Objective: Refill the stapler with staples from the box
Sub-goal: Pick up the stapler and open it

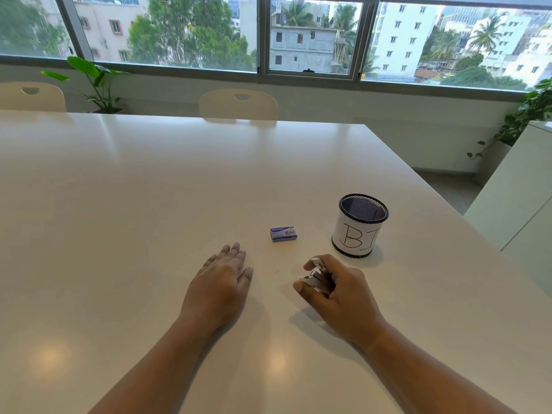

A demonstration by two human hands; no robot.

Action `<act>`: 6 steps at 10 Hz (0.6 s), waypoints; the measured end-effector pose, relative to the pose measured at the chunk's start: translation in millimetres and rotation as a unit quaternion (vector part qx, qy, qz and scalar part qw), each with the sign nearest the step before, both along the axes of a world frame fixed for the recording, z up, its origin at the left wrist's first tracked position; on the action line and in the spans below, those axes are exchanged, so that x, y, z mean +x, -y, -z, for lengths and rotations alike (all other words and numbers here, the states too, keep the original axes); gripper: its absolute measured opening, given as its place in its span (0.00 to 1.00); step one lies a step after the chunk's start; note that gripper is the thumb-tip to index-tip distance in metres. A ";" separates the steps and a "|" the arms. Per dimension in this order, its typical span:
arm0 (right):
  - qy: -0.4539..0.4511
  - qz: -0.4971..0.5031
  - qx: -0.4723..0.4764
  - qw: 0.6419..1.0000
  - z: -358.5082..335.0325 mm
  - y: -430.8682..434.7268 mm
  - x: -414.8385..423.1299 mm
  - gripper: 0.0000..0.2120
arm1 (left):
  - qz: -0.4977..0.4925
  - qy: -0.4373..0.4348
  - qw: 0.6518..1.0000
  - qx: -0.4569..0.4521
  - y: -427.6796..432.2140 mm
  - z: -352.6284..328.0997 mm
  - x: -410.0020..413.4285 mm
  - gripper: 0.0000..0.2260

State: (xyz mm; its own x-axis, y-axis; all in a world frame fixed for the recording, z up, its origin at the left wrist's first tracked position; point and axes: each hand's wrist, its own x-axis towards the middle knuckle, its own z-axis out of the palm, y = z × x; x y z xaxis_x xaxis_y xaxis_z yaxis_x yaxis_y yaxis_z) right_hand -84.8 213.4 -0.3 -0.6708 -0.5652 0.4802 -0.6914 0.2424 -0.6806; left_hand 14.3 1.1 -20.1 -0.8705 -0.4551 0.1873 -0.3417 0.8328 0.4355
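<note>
A small silver stapler (316, 277) sits in my right hand (337, 294), whose fingers curl around it just above the white table (149, 204); much of the stapler is hidden by the fingers. A little beyond it lies a small blue staple box (283, 233), closed, flat on the table. My left hand (222, 282) rests palm down on the table to the left of the stapler, fingers spread, holding nothing. A tiny white speck (277, 269), maybe a loose staple, lies between the two hands.
A black mesh cup (360, 225) with a white paper label stands right of the staple box. The table's right edge runs diagonally past it. Two white chairs (239, 104) stand at the far side, below the windows, with plants at both ends.
</note>
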 end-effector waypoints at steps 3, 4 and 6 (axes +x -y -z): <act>0.012 -0.030 -0.017 0.999 1.3 0.6 -2.0 0.17 | 0.002 -0.002 1.000 -0.004 0.9 1.8 1.0 0.24; -0.005 -0.009 0.000 1.000 -1.0 0.0 0.0 0.20 | 0.001 -0.003 1.000 -0.004 0.5 1.2 0.7 0.24; 0.005 -0.020 -0.007 1.000 1.2 0.5 -2.0 0.16 | 0.001 -0.001 1.000 -0.004 0.7 1.4 0.3 0.24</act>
